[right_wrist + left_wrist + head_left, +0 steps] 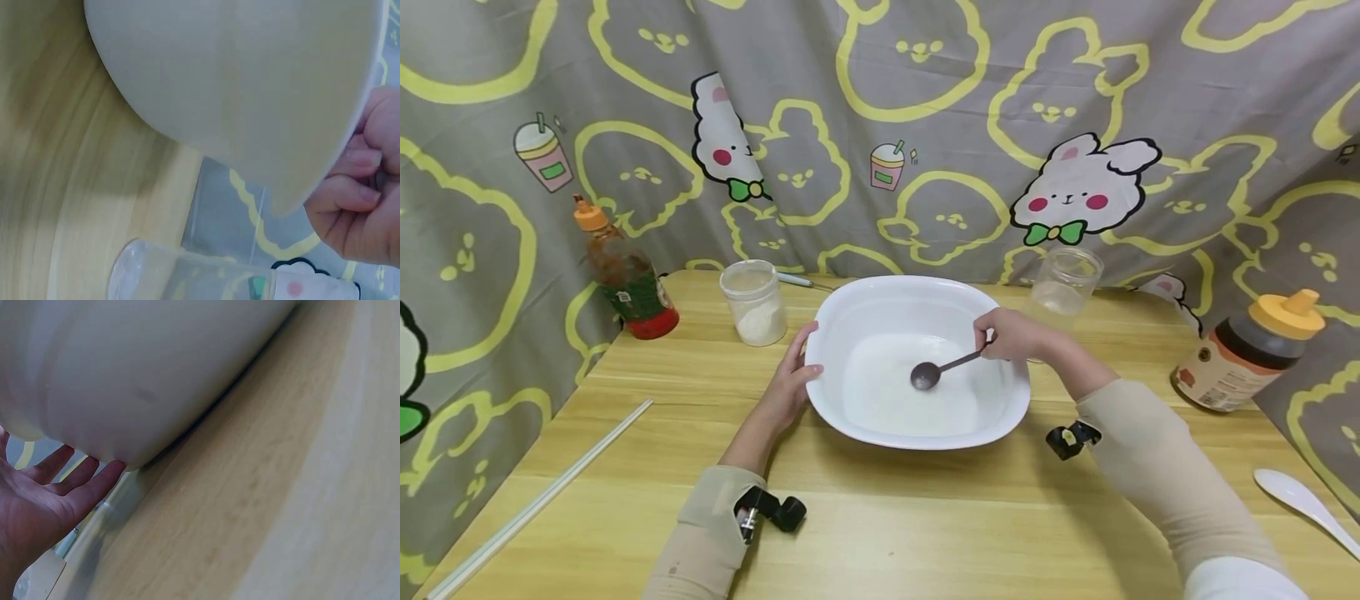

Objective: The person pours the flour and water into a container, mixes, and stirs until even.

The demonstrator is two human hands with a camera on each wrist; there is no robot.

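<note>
Two bare hands, left hand [789,382] and right hand [1018,333], are counted. One white, rounded-oblong basin [880,304] is seen. Two spoons are shown: a dark, round-bowled spoon [927,377] and a white, long-handled spoon [1302,502]. Two cylindrical see-through jars are counted: a powder-holding jar [758,304] and a clear jar [1062,287]. Two bottles are seen: a red, orange-capped bottle [634,283] and a dark brown, yellow-capped bottle [1243,358]. One blue-handled tool [794,280], one wood-grained table [887,517] and one grey cloth curtain [925,92] are shown. The count of pale, slender rods [546,492] cannot be told.
</note>
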